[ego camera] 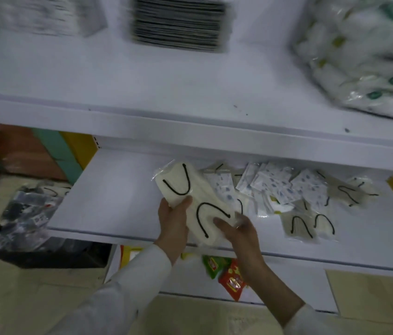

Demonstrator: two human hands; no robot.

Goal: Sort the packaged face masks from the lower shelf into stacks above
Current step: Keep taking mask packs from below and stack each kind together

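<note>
The upper shelf (pixel 142 81), directly above the lower shelf (pixel 118 201), carries a dark stack (pixel 178 22) at its back. On the lower shelf's right half lies a loose pile of packaged masks (pixel 287 187). Just left of that pile, above the lower shelf's front edge, is a bundle of cream masks (pixel 205 199) with black ear loops. The left hand (pixel 172 223) has its grip closed on the bundle's left edge, thumb on top. The right hand (pixel 239 233) clasps its near end.
</note>
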